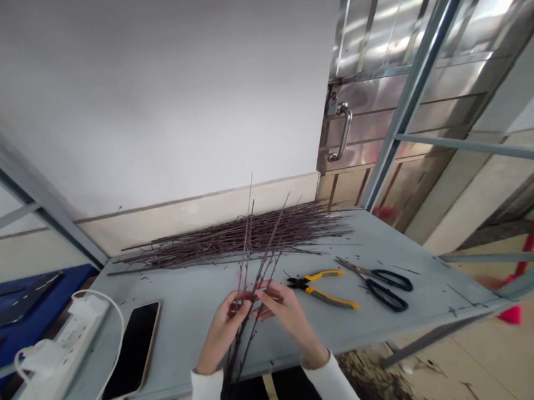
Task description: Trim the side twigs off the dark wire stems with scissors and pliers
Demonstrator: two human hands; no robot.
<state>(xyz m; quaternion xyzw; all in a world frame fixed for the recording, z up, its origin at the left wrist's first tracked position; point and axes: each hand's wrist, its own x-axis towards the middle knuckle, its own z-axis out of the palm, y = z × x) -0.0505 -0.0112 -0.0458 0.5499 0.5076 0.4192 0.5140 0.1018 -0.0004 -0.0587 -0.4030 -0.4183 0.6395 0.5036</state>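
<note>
Several thin dark twigs [267, 255] stand in a loose bunch between my two hands, with their tips pointing up and away and their lower ends over the table's front edge. My left hand [227, 319] is closed round the bunch, thumb against the stems. My right hand [279, 304] pinches the same twigs just beside it, fingers curled. Behind them a big pile of dark twigs [224, 237] lies along the back of the table. To the right of my hands rest yellow-and-black pliers [324, 288] and black-handled scissors [382, 282], both with their jaws spread apart.
On the grey table [182, 293], a phone [133, 349] with a white cable lies at the left, by a white power strip [62, 358] with plugs. Metal frame posts [417, 83] rise at both sides. Twig scraps [378, 382] litter the floor.
</note>
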